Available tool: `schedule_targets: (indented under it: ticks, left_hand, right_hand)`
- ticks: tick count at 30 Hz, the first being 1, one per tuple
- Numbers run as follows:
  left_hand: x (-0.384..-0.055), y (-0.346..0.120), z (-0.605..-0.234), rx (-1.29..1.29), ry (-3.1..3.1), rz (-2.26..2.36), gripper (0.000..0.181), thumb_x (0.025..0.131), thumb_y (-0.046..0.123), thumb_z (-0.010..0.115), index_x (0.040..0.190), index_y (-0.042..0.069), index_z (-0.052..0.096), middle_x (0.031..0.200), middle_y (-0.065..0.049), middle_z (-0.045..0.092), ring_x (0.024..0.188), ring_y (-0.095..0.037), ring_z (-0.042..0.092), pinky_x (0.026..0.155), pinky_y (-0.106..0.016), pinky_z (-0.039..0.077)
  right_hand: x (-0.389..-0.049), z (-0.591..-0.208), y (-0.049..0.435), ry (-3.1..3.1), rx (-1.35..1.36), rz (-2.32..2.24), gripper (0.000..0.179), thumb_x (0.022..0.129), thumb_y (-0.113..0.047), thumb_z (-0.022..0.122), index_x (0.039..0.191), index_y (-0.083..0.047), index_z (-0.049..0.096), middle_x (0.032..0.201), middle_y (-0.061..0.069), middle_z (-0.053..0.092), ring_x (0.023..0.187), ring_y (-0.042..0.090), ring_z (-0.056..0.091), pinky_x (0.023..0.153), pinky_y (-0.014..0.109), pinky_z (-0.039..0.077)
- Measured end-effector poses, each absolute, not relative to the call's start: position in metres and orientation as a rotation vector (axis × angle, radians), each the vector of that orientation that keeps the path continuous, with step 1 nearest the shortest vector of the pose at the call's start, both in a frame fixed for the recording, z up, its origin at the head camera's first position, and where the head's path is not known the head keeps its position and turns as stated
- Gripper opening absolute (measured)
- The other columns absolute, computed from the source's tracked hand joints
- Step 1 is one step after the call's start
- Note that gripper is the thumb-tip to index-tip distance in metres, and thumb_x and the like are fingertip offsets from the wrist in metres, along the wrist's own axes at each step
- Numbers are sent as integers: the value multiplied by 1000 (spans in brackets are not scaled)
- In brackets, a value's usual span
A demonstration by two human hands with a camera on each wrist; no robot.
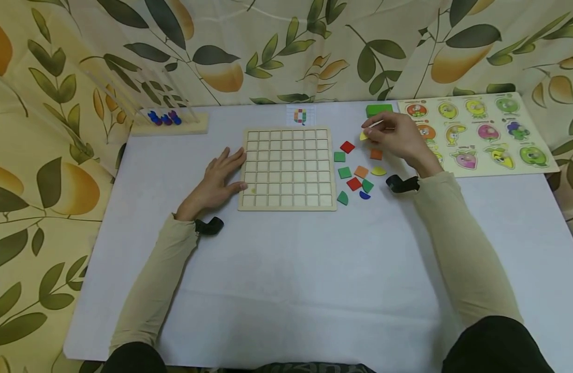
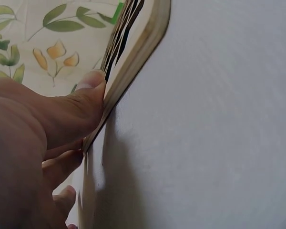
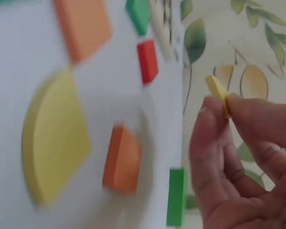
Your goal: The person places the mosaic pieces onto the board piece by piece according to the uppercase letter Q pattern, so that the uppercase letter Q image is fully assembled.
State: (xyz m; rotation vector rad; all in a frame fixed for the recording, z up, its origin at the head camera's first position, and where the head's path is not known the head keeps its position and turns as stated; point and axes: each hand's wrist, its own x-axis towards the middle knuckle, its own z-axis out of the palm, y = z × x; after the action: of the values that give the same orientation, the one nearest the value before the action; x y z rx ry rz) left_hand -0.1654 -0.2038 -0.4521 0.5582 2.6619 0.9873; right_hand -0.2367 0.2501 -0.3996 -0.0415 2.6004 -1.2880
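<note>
Grid board (image 1: pixel 287 160) looks unfilled, left hand (image 1: pixel 215 181) spread at its edge, right hand (image 1: pixel 398 137) pinching a yellow piece (image 3: pixel 216 88), loose pieces (image 1: pixel 354 184) probably left to place.

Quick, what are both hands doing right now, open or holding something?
Left hand: open, thumb touching the pale wooden grid board.
Right hand: closed, pinching a small, flat yellow piece.
</note>
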Motion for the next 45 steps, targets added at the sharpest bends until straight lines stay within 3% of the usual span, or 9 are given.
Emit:
schedule_targets:
  ticks: [4,8,22,26,29,32,37,45]
  left_hand:
    - [-165,-205,-454,575,2670,991,79,101,20,73,167,5,30,177,-9,20,166,-34,-2,130,-59,-6]
    - [-164,-206,-453,575,2666,1000,79,101,19,73,166,5,31,177,-9,20,166,-33,-2,130,-58,-6]
    - [-163,-202,-454,551,2706,989,78,101,21,74,166,6,34,176,-10,25,166,-32,3,131,-56,-5]
    - [-162,-201,-454,516,2731,976,78,100,22,76,165,5,36,173,-17,27,164,-37,7,131,-57,4]
    - [-162,-200,-453,495,2772,951,77,98,23,78,163,7,41,160,-24,34,151,-42,18,125,-57,17]
    - [-162,-199,-453,477,2800,907,75,98,27,78,162,10,44,139,-24,43,127,-39,29,109,-52,26]
    - [-163,-198,-453,468,2774,905,75,98,27,78,162,11,43,108,-15,49,100,-28,31,87,-38,26]
    - [-165,-202,-455,465,2738,974,76,97,25,80,162,12,43,96,-8,45,92,-25,30,82,-35,22]
  right_hand:
    - [-236,-401,237,2513,-40,-1467,37,97,-19,79,132,-6,72,101,-8,72,91,9,71,78,17,54]
    - [-237,-403,220,2485,-62,-1538,41,94,-15,83,132,-4,72,101,-9,73,89,6,71,79,16,54]
    - [-248,-411,150,2418,-200,-1505,35,96,-19,81,128,-6,74,107,2,72,91,11,69,79,18,54]
    - [-252,-413,133,2416,-286,-1487,34,96,-18,80,127,-5,74,110,8,73,91,13,68,80,19,53]
    - [-255,-416,121,2433,-342,-1456,33,95,-17,82,126,-5,75,111,11,73,93,14,67,82,21,51]
    - [-258,-419,110,2460,-371,-1396,32,94,-19,84,123,-7,77,109,10,73,93,16,66,84,23,49]
    - [-259,-420,97,2493,-407,-1307,30,91,-20,87,119,-11,79,105,9,74,92,18,66,83,27,49]
    - [-262,-420,85,2488,-414,-1274,29,90,-18,88,117,-9,80,104,8,75,91,17,65,83,29,48]
